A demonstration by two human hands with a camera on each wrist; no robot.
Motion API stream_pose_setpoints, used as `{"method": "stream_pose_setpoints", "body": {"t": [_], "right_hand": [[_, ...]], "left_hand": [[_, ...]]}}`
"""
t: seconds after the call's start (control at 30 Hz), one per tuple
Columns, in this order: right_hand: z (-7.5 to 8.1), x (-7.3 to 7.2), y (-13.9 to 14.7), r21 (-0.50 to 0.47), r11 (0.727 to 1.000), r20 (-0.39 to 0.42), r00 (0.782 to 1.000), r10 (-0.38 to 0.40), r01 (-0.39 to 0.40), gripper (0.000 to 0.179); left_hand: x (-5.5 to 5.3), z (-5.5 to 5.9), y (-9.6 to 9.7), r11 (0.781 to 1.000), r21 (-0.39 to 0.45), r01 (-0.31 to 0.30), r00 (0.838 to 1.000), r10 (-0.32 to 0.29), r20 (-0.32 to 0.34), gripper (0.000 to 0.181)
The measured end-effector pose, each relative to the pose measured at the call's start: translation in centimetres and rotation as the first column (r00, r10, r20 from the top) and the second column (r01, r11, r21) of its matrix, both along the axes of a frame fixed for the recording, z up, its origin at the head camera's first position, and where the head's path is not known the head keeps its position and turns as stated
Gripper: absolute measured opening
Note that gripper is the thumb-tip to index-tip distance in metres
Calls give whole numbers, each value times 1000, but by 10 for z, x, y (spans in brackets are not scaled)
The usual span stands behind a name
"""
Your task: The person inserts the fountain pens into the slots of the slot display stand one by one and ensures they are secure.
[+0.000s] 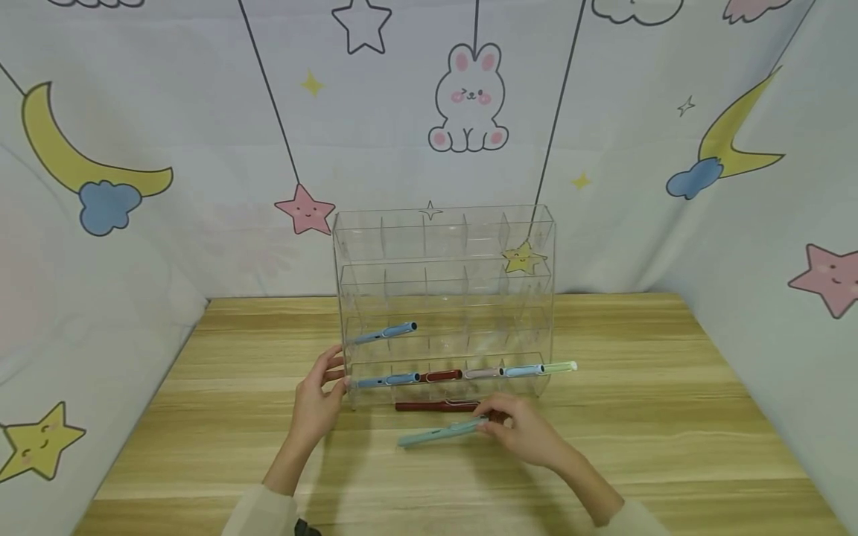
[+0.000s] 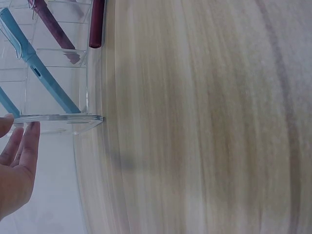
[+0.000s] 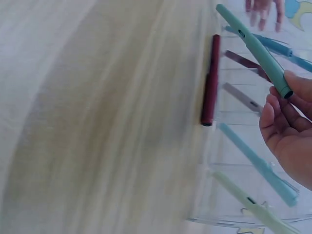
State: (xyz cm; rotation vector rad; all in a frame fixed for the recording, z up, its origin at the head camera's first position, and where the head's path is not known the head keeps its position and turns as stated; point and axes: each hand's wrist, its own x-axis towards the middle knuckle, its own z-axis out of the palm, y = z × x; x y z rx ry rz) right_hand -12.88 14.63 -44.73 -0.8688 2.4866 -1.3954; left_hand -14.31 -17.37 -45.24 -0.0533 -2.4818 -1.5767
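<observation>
My right hand [image 1: 526, 432] pinches a mint-green pen [image 1: 439, 433] near its capped end, holding it slantwise in front of the clear acrylic rack [image 1: 382, 264]. At the rack's left side, my left hand [image 1: 315, 402] grips the edge of the side panel; the left wrist view has the thumb and fingers on either side of it. A dark red pen [image 1: 422, 406] lies on the table along the rack's front, its right end hidden behind the right hand. The rack's lowest row holds several pens, among them a blue pen [image 1: 385, 380] at the left.
Also in the lowest row are a dark red pen [image 1: 440, 375], a pinkish-grey pen [image 1: 482, 372], a light blue pen [image 1: 523, 371] and a pale green pen [image 1: 559, 367]. One blue pen [image 1: 385, 333] sits a row higher. Printed cloth [image 1: 389, 164] hangs behind the wooden table [image 1: 637, 372].
</observation>
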Motion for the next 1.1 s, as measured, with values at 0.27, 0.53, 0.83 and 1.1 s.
{"method": "stream_pose_setpoints", "body": {"t": [0.27,0.53,0.83,1.1], "right_hand": [[32,-4,8,-132,989,-90,995,51,-63,11],[63,-15,11,-176,984,-132,991,-28,4,11],[85,-31,11,-122,972,-120,969,-216,201,11],[91,-44,3,-103,944,-180,927,-328,314,11]], "left_hand": [[1,3,1,1000,21,5,1000,-5,-13,51],[3,4,1,1000,27,13,1000,-12,-22,51],[2,3,1,1000,13,3,1000,-3,-27,51],[1,1,1,1000,-1,-6,1000,6,-21,52]]}}
